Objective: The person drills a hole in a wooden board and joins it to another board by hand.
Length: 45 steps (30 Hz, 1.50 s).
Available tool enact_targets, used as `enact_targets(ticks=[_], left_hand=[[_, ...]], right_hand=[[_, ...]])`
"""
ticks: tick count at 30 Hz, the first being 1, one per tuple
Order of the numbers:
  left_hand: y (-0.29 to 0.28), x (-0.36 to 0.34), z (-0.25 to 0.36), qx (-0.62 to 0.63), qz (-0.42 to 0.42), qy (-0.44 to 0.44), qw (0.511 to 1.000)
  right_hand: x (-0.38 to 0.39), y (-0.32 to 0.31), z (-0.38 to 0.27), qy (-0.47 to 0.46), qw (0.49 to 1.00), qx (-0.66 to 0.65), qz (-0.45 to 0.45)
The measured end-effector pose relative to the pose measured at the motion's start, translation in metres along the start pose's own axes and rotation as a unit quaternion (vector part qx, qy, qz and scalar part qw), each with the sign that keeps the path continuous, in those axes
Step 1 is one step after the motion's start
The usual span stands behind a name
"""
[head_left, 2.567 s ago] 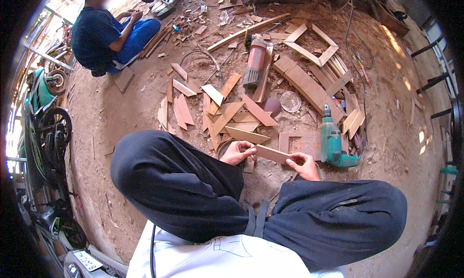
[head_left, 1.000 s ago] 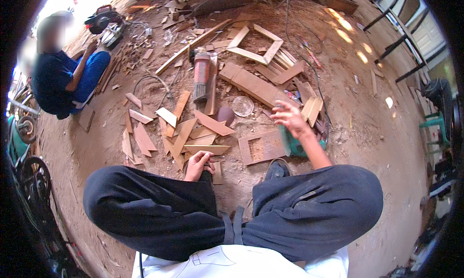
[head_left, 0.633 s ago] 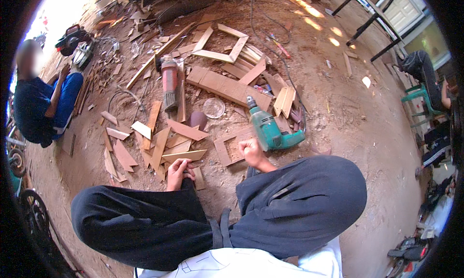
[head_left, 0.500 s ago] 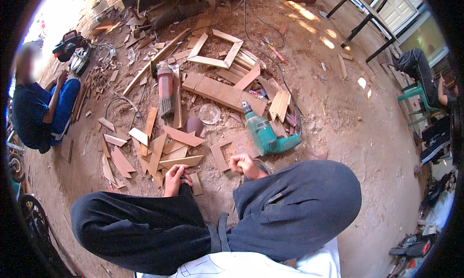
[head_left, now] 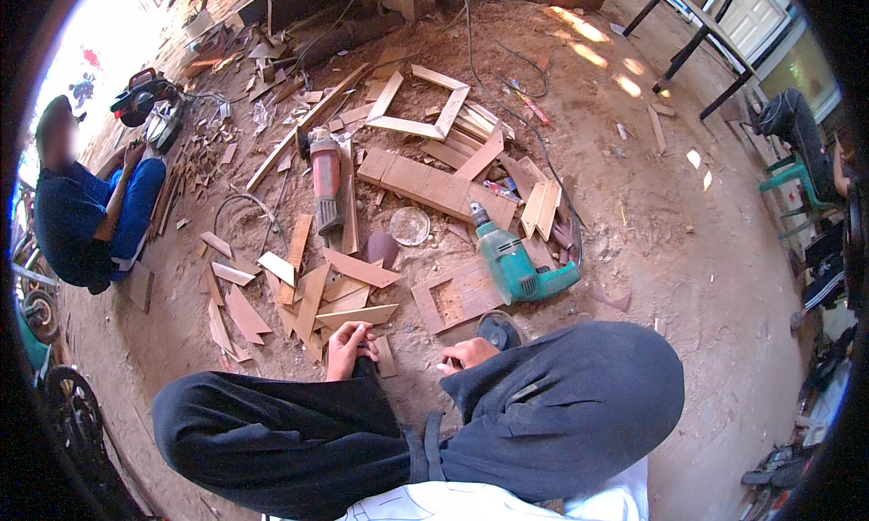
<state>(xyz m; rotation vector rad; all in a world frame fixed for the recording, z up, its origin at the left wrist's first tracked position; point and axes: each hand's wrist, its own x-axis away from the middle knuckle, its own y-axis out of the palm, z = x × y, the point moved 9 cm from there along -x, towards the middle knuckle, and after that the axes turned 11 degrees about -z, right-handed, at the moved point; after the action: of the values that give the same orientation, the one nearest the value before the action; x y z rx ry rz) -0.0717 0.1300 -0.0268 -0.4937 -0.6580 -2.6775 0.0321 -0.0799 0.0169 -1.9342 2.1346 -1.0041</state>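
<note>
My left hand (head_left: 348,349) is by my left shin, its fingers curled together; whether anything small is in them I cannot make out. Just beyond it lie mitred wood strips (head_left: 358,315) in a loose heap. My right hand (head_left: 468,354) is lowered beside my right knee, near my shoe (head_left: 497,331), fingers bent and partly hidden. A green power drill (head_left: 516,260) lies on its side ahead of it, over a flat wooden frame (head_left: 427,313). Neither hand touches the drill.
A red angle grinder (head_left: 328,186) stands among offcuts, near a round clear lid (head_left: 410,226). Farther off are a four-sided wooden frame (head_left: 444,127) and a long board (head_left: 425,184). A seated person (head_left: 86,204) is at left, near a chop saw (head_left: 145,100). Cables (head_left: 534,132) cross the dirt.
My right hand has dropped lower and closer to my knee, uncovering my shoe. My left hand stays curled in about the same place. The view has shifted slightly.
</note>
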Motion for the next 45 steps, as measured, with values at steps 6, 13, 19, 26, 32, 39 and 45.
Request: enact_targets(ticks=[6,13,19,26,32,39,45], left_hand=[[0.0,-0.001,0.0,-0.007,0.001,-0.002,1.0],[-0.001,0.005,0.009,-0.033,0.009,-0.002,0.999],[0.011,-0.002,0.005,0.006,0.01,-0.001,1.0],[-0.001,0.004,0.001,-0.005,0.029,-0.003,1.0],[-0.005,0.028,-0.004,-0.012,0.066,0.029,0.997],[-0.047,0.079,0.07,-0.309,0.452,0.169,0.819],[-0.026,0.064,0.035,-0.184,0.398,0.223,0.871]], right_hand=[[0.001,-0.009,-0.003,0.005,0.998,-0.007,0.055],[0.0,-0.013,-0.019,-0.015,0.999,-0.016,0.033],[0.006,-0.026,-0.015,0.014,0.999,-0.022,0.04],[-0.01,-0.013,-0.006,0.004,0.999,0.006,0.042],[-0.011,-0.007,-0.009,0.047,0.997,-0.043,0.032],[-0.094,-0.035,-0.095,-0.176,0.957,0.208,0.1],[-0.166,0.01,-0.083,-0.096,0.924,0.357,0.097]])
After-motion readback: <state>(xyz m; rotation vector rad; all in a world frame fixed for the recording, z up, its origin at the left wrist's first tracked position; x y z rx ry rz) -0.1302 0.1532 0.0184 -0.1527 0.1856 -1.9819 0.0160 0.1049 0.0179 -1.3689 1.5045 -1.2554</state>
